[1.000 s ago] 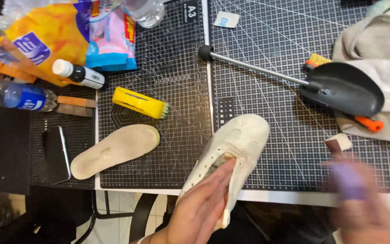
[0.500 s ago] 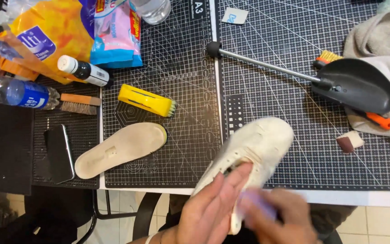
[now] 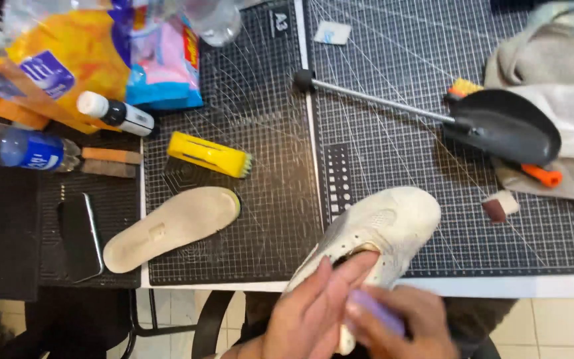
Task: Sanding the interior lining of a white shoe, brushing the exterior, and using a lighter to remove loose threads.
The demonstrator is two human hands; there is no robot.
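Head view: black cutting mat (image 3: 247,219) (gridded), tiled floor (image 3: 539,322) below.

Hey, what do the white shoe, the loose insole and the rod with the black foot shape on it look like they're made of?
White shoe: seems soft knit or mesh fabric, matte, with a faint woven texture and grey scuffs.
Insole: probably foam with a cloth top, matte beige, slightly dished.
Rod: looks like bare metal, thin and silvery with a glint; its black foot form looks like smooth, hard plastic or coated metal, but I can't tell which.
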